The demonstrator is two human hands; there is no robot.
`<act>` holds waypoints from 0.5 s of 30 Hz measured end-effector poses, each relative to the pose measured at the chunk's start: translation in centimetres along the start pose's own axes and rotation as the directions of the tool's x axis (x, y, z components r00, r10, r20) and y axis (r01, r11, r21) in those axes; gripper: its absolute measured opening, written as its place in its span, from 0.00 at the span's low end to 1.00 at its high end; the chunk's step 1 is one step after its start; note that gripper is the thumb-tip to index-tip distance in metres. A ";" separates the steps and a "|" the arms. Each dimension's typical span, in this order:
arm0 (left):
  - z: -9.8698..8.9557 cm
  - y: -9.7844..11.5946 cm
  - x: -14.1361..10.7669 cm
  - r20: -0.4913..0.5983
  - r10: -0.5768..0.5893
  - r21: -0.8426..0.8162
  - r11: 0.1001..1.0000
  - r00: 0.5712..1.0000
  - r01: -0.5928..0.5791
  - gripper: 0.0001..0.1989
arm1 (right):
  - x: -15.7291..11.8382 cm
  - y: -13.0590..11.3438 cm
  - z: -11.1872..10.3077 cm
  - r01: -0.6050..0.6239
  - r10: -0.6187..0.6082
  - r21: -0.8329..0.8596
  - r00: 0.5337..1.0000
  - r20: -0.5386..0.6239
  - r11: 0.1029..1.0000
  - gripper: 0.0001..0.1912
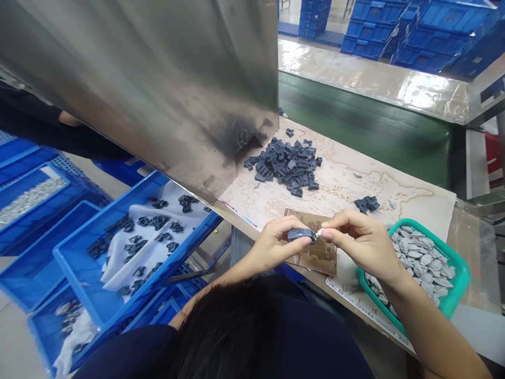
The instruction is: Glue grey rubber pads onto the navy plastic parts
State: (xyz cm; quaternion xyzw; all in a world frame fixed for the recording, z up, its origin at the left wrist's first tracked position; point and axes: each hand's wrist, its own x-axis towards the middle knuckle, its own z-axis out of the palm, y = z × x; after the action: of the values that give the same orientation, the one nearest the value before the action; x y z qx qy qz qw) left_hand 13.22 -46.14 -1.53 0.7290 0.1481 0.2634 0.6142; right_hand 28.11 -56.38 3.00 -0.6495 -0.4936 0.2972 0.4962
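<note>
Pinched between the thumb and fingers of my left hand is a small dark blue plastic part. My right hand holds a small white piece at its fingertips, right at the end of the dark part; whether the two touch is too small to tell. Below both hands lies a brown board with a wet-looking surface. A green basket full of grey-white pieces stands beside my right forearm. Beyond my hands, a heap of dark blue parts rests on the map-printed sheet.
A small cluster of dark parts lies near the basket. A large metal panel rises at the left. Behind the table runs a green conveyor belt. At lower left, a blue crate holds dark parts on white cloth. Blue crates are stacked behind.
</note>
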 end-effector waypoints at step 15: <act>0.1 0.0 0.1 0.064 0.018 0.065 0.998 0.998 -0.023 0.15 | 0.3 0.2 -0.4 0.168 -0.131 -0.186 0.972 0.197 0.968 0.21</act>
State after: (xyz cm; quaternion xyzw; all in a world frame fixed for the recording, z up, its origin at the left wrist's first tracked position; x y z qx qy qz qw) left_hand 13.36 -46.19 -1.50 0.7583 0.1295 0.2413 0.5916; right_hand 28.67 -56.27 2.94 -0.6270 -0.6123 0.2660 0.4015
